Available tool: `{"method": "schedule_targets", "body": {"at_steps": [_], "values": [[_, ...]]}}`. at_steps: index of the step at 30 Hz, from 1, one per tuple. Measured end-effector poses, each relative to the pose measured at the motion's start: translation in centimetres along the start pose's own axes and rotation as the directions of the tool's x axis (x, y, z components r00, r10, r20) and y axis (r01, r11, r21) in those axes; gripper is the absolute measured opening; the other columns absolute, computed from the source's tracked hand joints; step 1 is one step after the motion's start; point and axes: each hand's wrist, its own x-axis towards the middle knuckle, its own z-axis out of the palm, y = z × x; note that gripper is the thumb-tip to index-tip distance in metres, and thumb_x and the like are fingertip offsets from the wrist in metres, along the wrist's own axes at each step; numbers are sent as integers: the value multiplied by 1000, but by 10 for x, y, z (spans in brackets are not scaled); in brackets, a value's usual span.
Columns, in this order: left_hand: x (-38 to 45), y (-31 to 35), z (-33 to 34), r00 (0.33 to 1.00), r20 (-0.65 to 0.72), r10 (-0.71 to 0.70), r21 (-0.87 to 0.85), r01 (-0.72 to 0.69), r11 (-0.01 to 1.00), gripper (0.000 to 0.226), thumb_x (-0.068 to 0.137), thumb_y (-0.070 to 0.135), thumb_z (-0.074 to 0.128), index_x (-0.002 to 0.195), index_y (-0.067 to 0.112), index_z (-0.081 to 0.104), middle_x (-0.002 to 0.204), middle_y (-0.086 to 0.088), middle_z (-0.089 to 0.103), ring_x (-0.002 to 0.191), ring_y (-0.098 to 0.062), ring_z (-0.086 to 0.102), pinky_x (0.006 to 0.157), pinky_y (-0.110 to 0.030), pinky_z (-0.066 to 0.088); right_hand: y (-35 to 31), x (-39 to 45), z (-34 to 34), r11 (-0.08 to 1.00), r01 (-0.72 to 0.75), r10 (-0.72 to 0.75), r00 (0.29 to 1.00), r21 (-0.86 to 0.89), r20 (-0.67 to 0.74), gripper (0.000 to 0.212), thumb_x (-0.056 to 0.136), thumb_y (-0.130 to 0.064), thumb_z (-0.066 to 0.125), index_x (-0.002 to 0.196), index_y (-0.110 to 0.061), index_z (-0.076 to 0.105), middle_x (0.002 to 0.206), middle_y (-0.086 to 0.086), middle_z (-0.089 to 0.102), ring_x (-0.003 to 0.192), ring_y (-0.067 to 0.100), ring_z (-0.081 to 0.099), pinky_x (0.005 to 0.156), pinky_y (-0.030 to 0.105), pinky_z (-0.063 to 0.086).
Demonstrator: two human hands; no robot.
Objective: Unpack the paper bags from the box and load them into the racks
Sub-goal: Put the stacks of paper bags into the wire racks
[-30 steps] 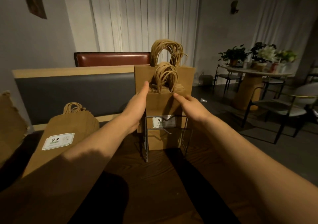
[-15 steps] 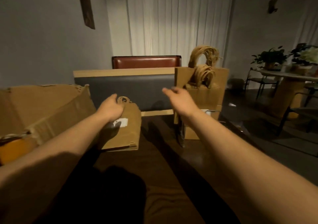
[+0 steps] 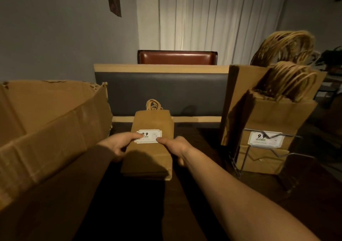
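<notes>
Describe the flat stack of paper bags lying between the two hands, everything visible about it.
The stack of paper bags is brown kraft paper, folded flat and piled, lying on the dark table with the twisted paper handles pointing away from the person. The top bag carries a white label printed with what looks like 9.9. The left hand grips its left edge, thumb on the label; the right hand grips the right edge likewise. It sits between the cardboard box and the wire rack.
</notes>
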Motion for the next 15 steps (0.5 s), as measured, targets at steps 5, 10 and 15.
{"method": "schedule_targets", "body": {"at_steps": [5, 10, 15], "values": [[9, -5, 0, 999, 38, -23, -92, 26, 995, 31, 87, 36, 72, 105, 10, 68, 78, -8, 70, 61, -16, 59, 38, -18, 43, 10, 7, -4, 999, 40, -40, 999, 12, -4, 47, 92, -29, 67, 130, -6, 52, 98, 4, 65, 70, 13, 58, 62, 28, 53], [-8, -7, 28, 989, 135, 58, -53, -51, 997, 31, 88, 30, 72, 109, 8, 69, 81, -13, 77, 80, -28, 72, 66, -33, 54, 33, -1, -12, 995, 55, -55, 998, 81, -10, 32, 92, -33, 62, 109, -6, 58, 96, 6, 72, 82, 20, 72, 67, 29, 60], [-41, -32, 46, 947, 65, 313, -80, -308, 948, 48, 76, 24, 83, 118, 7, 66, 98, -12, 77, 86, -26, 76, 67, -32, 58, 53, -36, -39, 965, 92, -121, 987, 246, 107, 53, 87, -46, 71, 131, -22, 52, 113, 7, 73, 98, 22, 73, 80, 35, 60]]}}
